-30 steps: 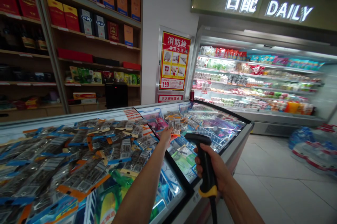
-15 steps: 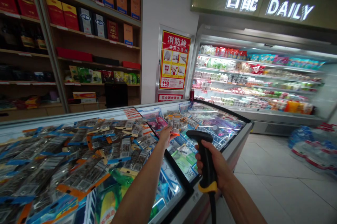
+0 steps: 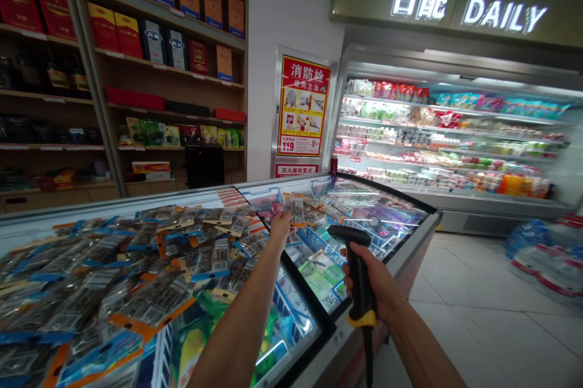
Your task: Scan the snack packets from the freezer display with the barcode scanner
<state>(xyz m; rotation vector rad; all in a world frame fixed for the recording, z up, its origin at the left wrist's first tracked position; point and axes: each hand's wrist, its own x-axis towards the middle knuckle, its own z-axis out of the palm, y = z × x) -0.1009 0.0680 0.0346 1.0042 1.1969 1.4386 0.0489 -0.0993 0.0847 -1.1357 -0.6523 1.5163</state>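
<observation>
My left hand [image 3: 280, 228] is closed on a small clear snack packet [image 3: 297, 208] with a barcode label, raised above the freezer's glass lid. My right hand [image 3: 371, 275] wraps round the handle of a black barcode scanner [image 3: 359, 279] with a yellow band and a cable hanging from its base. The scanner head lies to the right of the packet, apart from it. A wide heap of similar packets [image 3: 159, 291] with blue and orange edges covers the left side of the freezer top. A smaller pile of packets [image 3: 319, 213] lies just beyond my left hand.
The chest freezer [image 3: 364, 309] holds bagged goods in baskets under glass. A red can [image 3: 334, 164] stands at its far corner. Behind are box-filled shelves [image 3: 155, 60] and a lit refrigerated display [image 3: 446, 133]. Wrapped water bottles [image 3: 546, 254] stand on the floor at right.
My left hand has moved slightly left and up with the packet, which is now held more upright. My right hand still holds the scanner, almost in the same place.
</observation>
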